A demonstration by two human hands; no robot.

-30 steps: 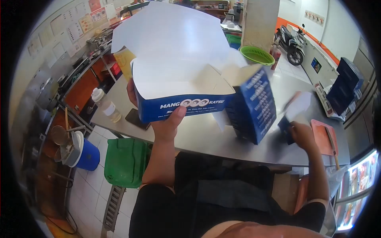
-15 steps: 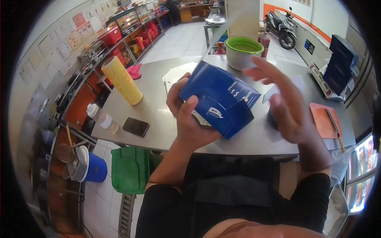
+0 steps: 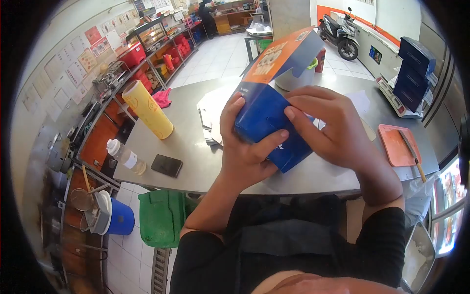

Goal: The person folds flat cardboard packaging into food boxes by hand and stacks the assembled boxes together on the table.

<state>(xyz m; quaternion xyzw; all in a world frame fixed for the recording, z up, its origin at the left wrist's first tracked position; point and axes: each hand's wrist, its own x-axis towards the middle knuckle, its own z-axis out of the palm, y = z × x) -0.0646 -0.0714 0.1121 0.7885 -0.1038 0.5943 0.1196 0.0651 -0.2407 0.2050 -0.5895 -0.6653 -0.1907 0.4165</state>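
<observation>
A blue cardboard box (image 3: 264,115) with an orange printed flap is held tilted above the steel table (image 3: 196,169). My left hand (image 3: 247,152) grips its left and lower side, thumb across the blue face. At the box's right edge, my right hand (image 3: 328,122) pinches the cardboard between thumb and fingers. Behind my left hand lies a stack of white flat cardboard (image 3: 210,117). To the left on the table are a yellow roll (image 3: 148,110), a clear bottle (image 3: 127,158) and a black phone (image 3: 167,165).
An orange tray (image 3: 389,142) with a knife (image 3: 411,147) lies at the right. Blue boxes (image 3: 413,81) are stacked on a scale (image 3: 391,98). A green bin (image 3: 159,218) stands below the table's front edge. A person (image 3: 207,20) in dark clothes is far back.
My left hand has turned the box and brought it over the table's middle. My right hand has come from the right side onto the box's edge. The orange flap now shows upward.
</observation>
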